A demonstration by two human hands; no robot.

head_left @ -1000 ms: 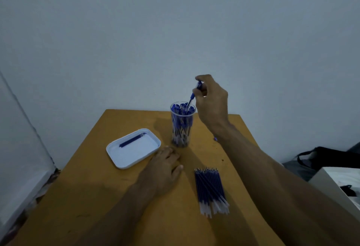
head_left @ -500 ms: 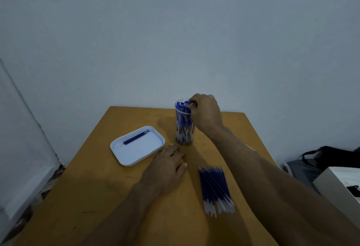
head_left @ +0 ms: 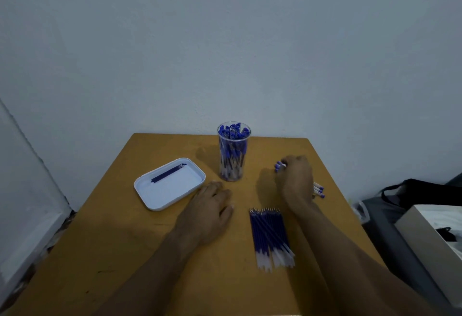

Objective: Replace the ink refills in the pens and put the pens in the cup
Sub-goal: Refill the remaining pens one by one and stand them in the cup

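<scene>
A clear plastic cup point(head_left: 233, 152) full of blue-capped pens stands upright at the back middle of the table. To its right, my right hand point(head_left: 296, 181) lies over a small group of pens point(head_left: 318, 190) on the table, its fingers curled around one pen whose blue end point(head_left: 279, 166) sticks out to the left. My left hand point(head_left: 209, 212) rests flat and relaxed on the table in front of the cup, holding nothing. A bundle of blue ink refills point(head_left: 270, 235) lies between my two forearms. One dark refill point(head_left: 168, 173) lies in the white tray point(head_left: 160, 203).
The wooden table point(head_left: 120, 253) stands against a pale wall. A black bag point(head_left: 420, 192) and a white box point(head_left: 432, 238) sit on the floor off the table's right edge. A white board leans at the far left.
My right hand dropped a pen into the cup, left it, then moved right and down onto the loose pens. The left hand stayed put.
</scene>
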